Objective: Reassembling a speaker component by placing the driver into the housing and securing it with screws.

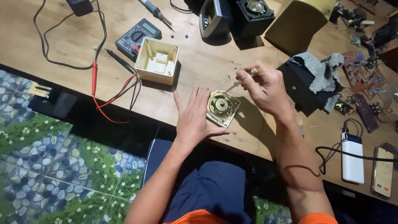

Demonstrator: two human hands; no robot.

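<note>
The left hand (pixel 194 115) lies flat, palm down, fingers straight and together, thumb spread out; the right hand (pixel 265 88) hovers just right of it, wrist bent, fingertips pinched shut; both forearms are bare.

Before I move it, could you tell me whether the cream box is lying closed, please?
No, the cream box lies open side up, its inside showing.

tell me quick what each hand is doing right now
Left hand: open, flat against the small speaker.
Right hand: closed on a screwdriver, tip at the speaker.
</note>
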